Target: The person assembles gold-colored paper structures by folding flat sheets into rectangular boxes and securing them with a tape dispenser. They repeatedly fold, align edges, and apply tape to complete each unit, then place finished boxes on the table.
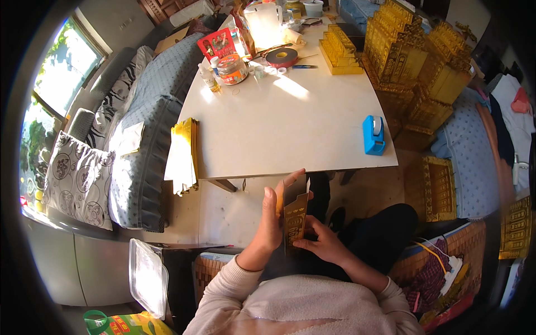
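Note:
A small gold printed cardboard box with open flaps at its upper end is held upright over my lap, just short of the table's near edge. My right hand grips its lower right part, thumb on the printed face. Along the box's left side rests my left hand, its thumb raised and index finger stretched past the top; fingertips also show beyond the box's right edge. Most of the left fingers are hidden behind the cardboard. On the table beyond, a blue tape dispenser stands to the right, and flat gold card pieces are stacked at the left edge.
Gold boxes are piled high right of the white table; a smaller gold stack stands on it. A plastic jar, black tape roll and pen lie farther back. A power strip sits at my right.

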A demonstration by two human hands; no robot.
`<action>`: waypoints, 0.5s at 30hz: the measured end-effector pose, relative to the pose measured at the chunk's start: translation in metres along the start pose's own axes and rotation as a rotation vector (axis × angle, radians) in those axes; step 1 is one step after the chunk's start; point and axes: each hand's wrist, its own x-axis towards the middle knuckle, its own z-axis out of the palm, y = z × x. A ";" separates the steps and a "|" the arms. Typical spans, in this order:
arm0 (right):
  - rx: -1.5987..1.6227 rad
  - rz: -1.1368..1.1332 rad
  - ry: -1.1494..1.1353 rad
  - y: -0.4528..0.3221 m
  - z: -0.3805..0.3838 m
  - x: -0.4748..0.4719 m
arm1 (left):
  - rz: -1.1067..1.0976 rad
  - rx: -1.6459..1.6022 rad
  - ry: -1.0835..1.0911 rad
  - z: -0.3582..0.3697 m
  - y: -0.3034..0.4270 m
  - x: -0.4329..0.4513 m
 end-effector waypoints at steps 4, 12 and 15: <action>-0.009 0.056 -0.032 0.007 0.000 -0.007 | -0.183 0.143 0.091 0.004 0.006 -0.005; -0.125 -0.311 0.132 -0.043 -0.017 0.001 | -0.135 0.057 0.179 0.012 0.010 -0.008; 0.018 -0.281 0.180 -0.079 -0.018 0.012 | 0.008 0.070 0.175 0.019 0.001 -0.011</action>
